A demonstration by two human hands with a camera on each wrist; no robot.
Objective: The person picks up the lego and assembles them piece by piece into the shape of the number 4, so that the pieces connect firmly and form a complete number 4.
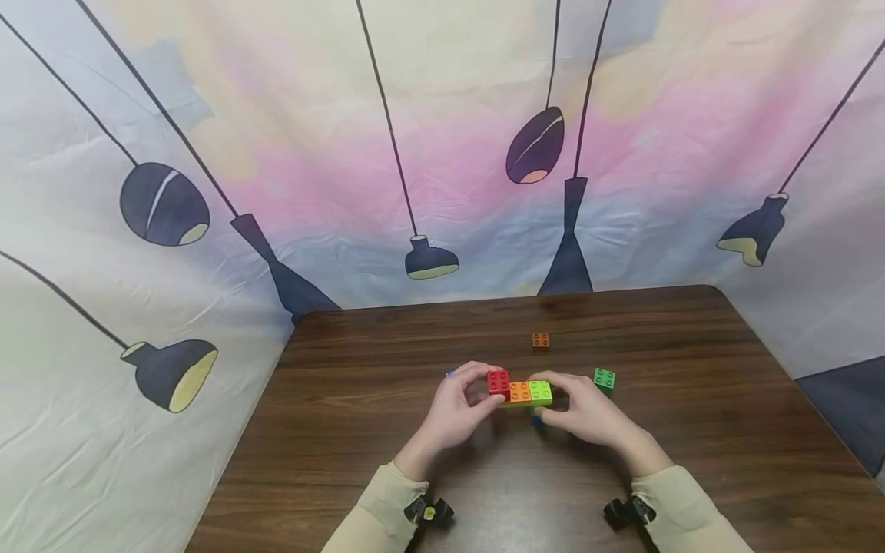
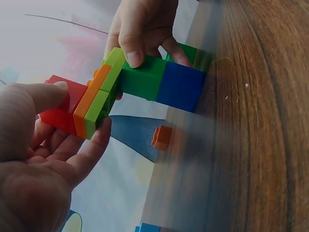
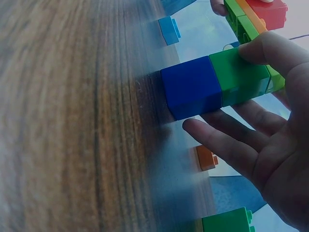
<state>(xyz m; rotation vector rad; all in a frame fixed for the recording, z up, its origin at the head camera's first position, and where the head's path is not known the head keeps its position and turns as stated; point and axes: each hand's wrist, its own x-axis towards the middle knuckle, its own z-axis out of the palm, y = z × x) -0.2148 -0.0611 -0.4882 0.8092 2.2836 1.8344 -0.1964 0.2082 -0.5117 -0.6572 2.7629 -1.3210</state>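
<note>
Both hands hold one joined set of toy building bricks above the table. My left hand (image 1: 449,411) pinches the end with the red brick (image 2: 70,104), thumb on one side and fingers beneath. Beside the red brick run a thin orange brick (image 1: 520,392) and lime green bricks (image 1: 541,392). From the other end a green brick (image 2: 145,77) and a dark blue brick (image 3: 193,89) extend down toward the tabletop. My right hand (image 1: 588,407) grips at the green brick, its thumb lying on that brick in the right wrist view.
Loose on the brown wooden table (image 1: 387,346) are an orange brick (image 1: 541,340) toward the back and a green brick (image 1: 604,379) right of the right hand. A blue brick (image 3: 169,30) lies near the left hand, mostly hidden in the head view. Lamp-patterned cloth hangs behind.
</note>
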